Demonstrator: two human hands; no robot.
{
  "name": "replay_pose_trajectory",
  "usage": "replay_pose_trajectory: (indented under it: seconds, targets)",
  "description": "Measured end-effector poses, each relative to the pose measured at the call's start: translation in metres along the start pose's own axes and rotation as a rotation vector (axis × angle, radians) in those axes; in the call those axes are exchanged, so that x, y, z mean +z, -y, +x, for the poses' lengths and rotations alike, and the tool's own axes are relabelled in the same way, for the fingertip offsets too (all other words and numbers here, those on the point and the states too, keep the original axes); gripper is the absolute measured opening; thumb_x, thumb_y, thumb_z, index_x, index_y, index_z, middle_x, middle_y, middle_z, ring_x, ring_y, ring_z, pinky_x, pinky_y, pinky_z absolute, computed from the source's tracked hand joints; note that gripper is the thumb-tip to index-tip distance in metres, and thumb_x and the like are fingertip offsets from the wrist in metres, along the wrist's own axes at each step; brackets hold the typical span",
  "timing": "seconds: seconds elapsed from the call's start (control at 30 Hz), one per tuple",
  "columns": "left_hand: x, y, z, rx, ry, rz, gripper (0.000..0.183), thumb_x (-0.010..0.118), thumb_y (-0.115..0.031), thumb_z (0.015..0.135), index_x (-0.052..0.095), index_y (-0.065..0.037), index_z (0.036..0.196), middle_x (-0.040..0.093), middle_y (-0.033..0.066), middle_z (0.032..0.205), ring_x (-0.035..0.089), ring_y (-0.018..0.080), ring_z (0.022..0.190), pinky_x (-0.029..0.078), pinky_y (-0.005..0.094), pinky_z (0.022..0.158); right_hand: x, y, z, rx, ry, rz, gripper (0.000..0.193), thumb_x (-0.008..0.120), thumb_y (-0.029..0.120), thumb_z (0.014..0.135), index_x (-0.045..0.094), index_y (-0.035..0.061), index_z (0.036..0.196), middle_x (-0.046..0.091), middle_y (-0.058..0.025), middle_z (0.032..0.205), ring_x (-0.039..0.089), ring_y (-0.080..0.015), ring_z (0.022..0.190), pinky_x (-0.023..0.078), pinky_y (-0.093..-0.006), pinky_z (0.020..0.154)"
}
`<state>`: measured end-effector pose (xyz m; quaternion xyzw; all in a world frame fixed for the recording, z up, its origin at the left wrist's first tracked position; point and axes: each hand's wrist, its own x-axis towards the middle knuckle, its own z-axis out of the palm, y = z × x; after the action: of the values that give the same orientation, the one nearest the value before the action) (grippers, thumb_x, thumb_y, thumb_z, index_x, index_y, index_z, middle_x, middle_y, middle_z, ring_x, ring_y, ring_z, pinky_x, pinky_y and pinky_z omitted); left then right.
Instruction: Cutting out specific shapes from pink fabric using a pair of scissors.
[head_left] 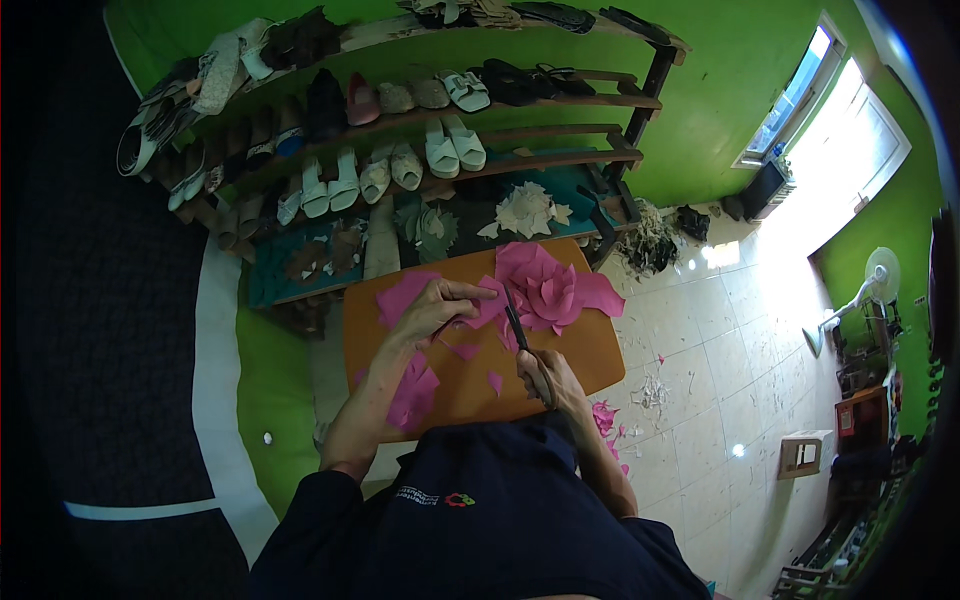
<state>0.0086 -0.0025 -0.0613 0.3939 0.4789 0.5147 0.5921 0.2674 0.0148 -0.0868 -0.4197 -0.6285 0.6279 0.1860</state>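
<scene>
My left hand (437, 309) is closed on a pink sheet piece (489, 305) over the orange table, thumb and fingers gripping its left side. In my right hand (551, 376) is a pair of dark scissors (516, 326), its blades pointing away from me at the right edge of that piece. Just beyond lies a heap of curled pink pieces (545, 288). Another pink piece (413, 392) rests near my left forearm, and a small pink scrap (495, 383) sits between my hands. Whether the blades touch the piece I cannot tell.
Beyond the orange table (460, 400) stands a wooden rack (560, 160) with several shoes and sandals. Cut scraps lie on the tiled floor (700, 400), including pink scraps (608, 420) by the table's right side. A white fan (880, 272) stands far right.
</scene>
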Motion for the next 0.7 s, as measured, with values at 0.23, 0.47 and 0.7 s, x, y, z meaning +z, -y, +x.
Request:
replay_pose_trajectory:
  seconds: [0.23,0.47,0.7]
  targets:
    - [0.003,-0.007,0.000,-0.021,0.043,0.068,0.034,0.061,0.002,0.082,0.072,0.000,0.114,0.066,0.0013,0.072,0.058,0.0023,0.062,0.048,0.0165,0.057,-0.002,0.000,0.004,-0.015,-0.042,-0.180,0.080,0.055,0.074,0.085,0.057,-0.0036,0.065,0.047,-0.0061,0.052,0.053,-0.0164,0.048,0.045,-0.0358,0.047]
    - [0.004,-0.006,0.002,-0.017,0.038,0.089,0.033,0.062,0.003,0.082,0.072,0.000,0.114,0.066,0.0018,0.075,0.059,0.0042,0.066,0.048,0.0182,0.061,-0.006,0.009,-0.001,0.029,-0.077,-0.221,0.082,0.061,0.074,0.081,0.061,-0.0069,0.066,0.046,-0.0072,0.049,0.051,-0.0170,0.047,0.041,-0.0375,0.046]
    - [-0.005,-0.001,0.004,-0.019,0.075,0.062,0.031,0.062,0.002,0.083,0.072,0.001,0.112,0.067,0.0022,0.079,0.060,0.0054,0.068,0.048,0.0188,0.063,-0.006,0.016,-0.005,0.048,-0.079,-0.205,0.076,0.069,0.068,0.078,0.065,-0.0067,0.066,0.045,-0.0070,0.048,0.045,-0.0156,0.045,0.038,-0.0380,0.048]
